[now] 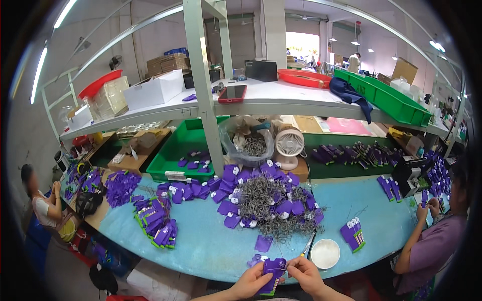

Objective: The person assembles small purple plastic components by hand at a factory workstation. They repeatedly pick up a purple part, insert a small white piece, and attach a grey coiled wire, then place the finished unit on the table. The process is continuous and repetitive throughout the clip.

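Observation:
My left hand point(248, 282) grips a flat purple plastic piece point(272, 267) with a green edge, close to the table's front edge. My right hand point(305, 274) is closed in a pinch at the piece's upper right corner, on what looks like a thin grey wire; its exact shape is too small to tell. Just beyond my hands lies a loose purple piece point(263, 243). Further off is a tangled heap of grey curled metal wires point(261, 198), with purple and white pieces point(228, 206) under and around it.
A round white dish point(325, 254) stands right of my hands, beside a slim pointed tool point(309, 243). Purple-green pieces lie in stacks left point(159, 220) and right point(353, 234). A green tray point(188, 145), bag of metal parts point(248, 140) and small fan point(289, 145) stand behind. Co-workers sit at both sides.

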Motion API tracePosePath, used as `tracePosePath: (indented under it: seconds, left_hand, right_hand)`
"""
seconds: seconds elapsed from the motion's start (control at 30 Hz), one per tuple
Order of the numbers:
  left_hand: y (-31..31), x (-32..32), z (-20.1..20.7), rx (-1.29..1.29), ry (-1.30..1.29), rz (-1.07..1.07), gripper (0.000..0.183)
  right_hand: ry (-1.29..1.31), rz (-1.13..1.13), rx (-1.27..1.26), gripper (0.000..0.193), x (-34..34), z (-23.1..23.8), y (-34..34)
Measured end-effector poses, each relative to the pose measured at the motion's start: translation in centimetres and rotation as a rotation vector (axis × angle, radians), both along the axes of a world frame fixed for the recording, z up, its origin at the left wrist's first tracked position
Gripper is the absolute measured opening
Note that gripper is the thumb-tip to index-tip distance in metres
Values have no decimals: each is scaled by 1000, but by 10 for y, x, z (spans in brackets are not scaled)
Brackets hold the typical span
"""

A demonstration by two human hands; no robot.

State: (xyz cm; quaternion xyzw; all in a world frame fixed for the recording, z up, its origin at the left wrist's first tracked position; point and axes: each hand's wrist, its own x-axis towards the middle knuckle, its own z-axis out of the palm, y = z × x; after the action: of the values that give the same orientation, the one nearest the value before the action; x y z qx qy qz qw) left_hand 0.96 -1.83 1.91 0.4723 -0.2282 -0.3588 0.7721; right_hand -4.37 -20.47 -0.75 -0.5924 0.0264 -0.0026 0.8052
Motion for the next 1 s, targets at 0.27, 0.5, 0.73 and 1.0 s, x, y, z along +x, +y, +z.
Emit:
tracePosePath:
  seconds: [0.27, 0.5, 0.73, 1.0]
  left_hand:
    - [6, 1, -15, -47, -102, -5, 38]
    - [7, 1, -4, 26, -129, -120, 34]
    - [-2, 2, -9, 204, 62, -135, 33]
    - [-7, -12, -9, 117, 65, -37, 35]
  right_hand:
    - [85, 70, 19, 10, 3, 5, 1]
    - [88, 116, 32, 13, 4, 23, -2]
    - [57, 92, -68, 8, 2, 24, -13]
    - [-18, 9, -33, 7, -10, 26, -3]
